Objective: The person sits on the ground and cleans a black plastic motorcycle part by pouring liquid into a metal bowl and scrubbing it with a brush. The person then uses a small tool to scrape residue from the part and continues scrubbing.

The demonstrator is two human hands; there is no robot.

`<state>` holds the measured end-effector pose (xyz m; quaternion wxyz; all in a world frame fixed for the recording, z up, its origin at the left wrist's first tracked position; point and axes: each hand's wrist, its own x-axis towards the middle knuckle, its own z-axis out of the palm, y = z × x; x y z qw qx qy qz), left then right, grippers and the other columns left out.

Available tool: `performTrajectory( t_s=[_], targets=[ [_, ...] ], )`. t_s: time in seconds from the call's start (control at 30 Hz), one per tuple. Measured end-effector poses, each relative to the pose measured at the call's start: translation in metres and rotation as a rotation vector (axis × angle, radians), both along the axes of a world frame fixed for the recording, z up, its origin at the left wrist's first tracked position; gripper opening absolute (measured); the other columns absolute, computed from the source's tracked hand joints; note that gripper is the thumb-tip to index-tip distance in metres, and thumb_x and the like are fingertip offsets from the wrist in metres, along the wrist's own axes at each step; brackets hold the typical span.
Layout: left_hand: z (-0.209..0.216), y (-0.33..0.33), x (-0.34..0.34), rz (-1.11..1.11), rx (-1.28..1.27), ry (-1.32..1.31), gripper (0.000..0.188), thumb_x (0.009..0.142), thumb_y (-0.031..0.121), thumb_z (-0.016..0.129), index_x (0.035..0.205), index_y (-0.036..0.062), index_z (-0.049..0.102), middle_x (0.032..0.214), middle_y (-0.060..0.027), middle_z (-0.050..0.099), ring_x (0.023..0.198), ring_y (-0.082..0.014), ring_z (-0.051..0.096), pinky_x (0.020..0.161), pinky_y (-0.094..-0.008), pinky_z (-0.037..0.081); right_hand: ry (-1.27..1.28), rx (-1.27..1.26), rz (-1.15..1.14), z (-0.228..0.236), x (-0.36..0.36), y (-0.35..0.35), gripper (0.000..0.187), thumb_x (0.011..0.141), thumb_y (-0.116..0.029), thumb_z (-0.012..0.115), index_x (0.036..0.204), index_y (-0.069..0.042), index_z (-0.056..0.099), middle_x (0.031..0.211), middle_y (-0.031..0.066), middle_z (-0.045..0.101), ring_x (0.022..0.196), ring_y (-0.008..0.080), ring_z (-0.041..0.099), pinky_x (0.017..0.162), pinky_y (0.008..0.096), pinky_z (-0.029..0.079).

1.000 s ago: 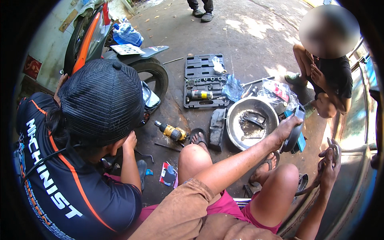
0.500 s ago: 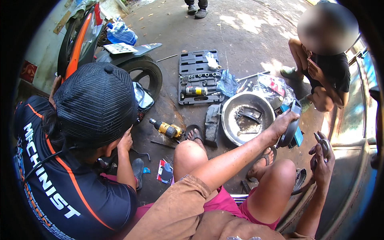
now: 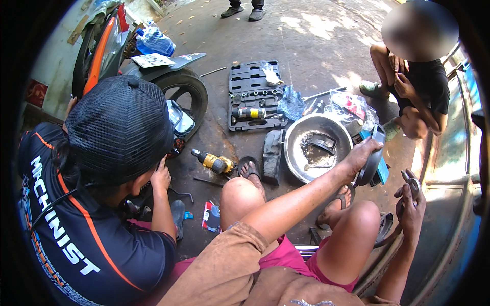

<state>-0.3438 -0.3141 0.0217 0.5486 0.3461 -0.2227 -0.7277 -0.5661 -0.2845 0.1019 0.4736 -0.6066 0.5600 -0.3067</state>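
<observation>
My left hand (image 3: 364,154) reaches out to the right, fingers closed over the near edge of a round black cover-like part (image 3: 376,162). This part is tilted beside a metal basin (image 3: 292,137). Inside the basin lie dark grime and a curved black piece (image 3: 323,144). Further right, my right hand (image 3: 411,202) is raised, with blackened, loosely bent fingers that stand a little apart. Nothing shows between them. A long black plastic box-shaped part (image 3: 272,155) stands left of the basin, and below my right hand a dark rounded part (image 3: 385,227) lies by my foot.
At left a co-worker in a black cap (image 3: 120,130) crouches by a motorbike's wheel (image 3: 191,99). A yellow power tool (image 3: 214,162) and an open socket case (image 3: 255,76) lie ahead. Another person (image 3: 429,92) sits far right, beside a metal panel (image 3: 444,224). Someone's shoes (image 3: 256,15) show behind.
The person at the back has moved to the left. The co-worker's head has shifted slightly. Both my hands keep nearly the same pose, the left still on the black cover-like part.
</observation>
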Motion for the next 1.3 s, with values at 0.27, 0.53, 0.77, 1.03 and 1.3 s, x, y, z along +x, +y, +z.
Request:
performTrajectory(
  t_s=[0.27, 0.53, 0.77, 1.03, 1.3],
  targets=[
    [-0.011, 0.006, 0.017, 0.057, -0.016, -0.081, 0.039, 0.094, 0.039, 0.058, 0.118, 0.0085, 0.057, 0.092, -0.0024, 0.062, 0.080, -0.0076, 0.059, 0.067, -0.0234, 0.048, -0.038, 0.002, -0.051, -0.014, -0.011, -0.002, 0.044, 0.105, -0.025, 0.055, 0.145, -0.008, 0.051, 0.080, 0.0006, 0.059, 0.044, 0.0013, 0.039, 0.039, 0.0195, 0.028],
    [-0.083, 0.047, 0.186, 0.851, 0.541, -1.081, 0.093, 0.087, 0.049, 0.065, 0.157, 0.0063, 0.022, 0.132, -0.0287, 0.055, 0.118, -0.0369, 0.059, 0.103, -0.0488, 0.044, -0.040, 0.037, -0.182, -0.038, -0.044, -0.005, 0.043, 0.104, -0.028, 0.058, 0.141, -0.007, 0.054, 0.080, 0.0029, 0.061, 0.047, 0.0028, 0.042, 0.041, 0.0203, 0.032],
    [-0.096, 0.095, 0.341, 1.146, 1.029, -1.521, 0.106, 0.080, 0.063, 0.064, 0.160, 0.0114, 0.018, 0.143, -0.0287, 0.045, 0.128, -0.0455, 0.049, 0.107, -0.0583, 0.036, -0.025, 0.038, -0.200, -0.059, -0.057, -0.017, 0.043, 0.105, -0.030, 0.055, 0.141, -0.008, 0.053, 0.078, 0.0031, 0.057, 0.043, 0.0029, 0.040, 0.036, 0.0194, 0.028],
    [-0.105, 0.107, 0.372, 1.163, 1.187, -1.222, 0.104, 0.078, 0.061, 0.062, 0.158, 0.0086, 0.021, 0.148, -0.0302, 0.041, 0.134, -0.0441, 0.045, 0.109, -0.0598, 0.031, -0.004, 0.053, -0.163, -0.060, -0.044, -0.025, 0.043, 0.105, -0.030, 0.054, 0.142, -0.008, 0.052, 0.078, 0.0034, 0.057, 0.041, 0.0028, 0.039, 0.035, 0.0199, 0.028],
    [-0.095, 0.100, 0.366, 1.179, 1.093, -1.048, 0.106, 0.078, 0.062, 0.062, 0.159, 0.0078, 0.019, 0.147, -0.0312, 0.042, 0.136, -0.0427, 0.043, 0.109, -0.0575, 0.032, -0.012, 0.040, -0.163, -0.059, -0.040, -0.024, 0.042, 0.106, -0.028, 0.053, 0.143, -0.009, 0.052, 0.077, 0.0036, 0.058, 0.041, 0.0032, 0.040, 0.035, 0.0202, 0.028]
  ],
)
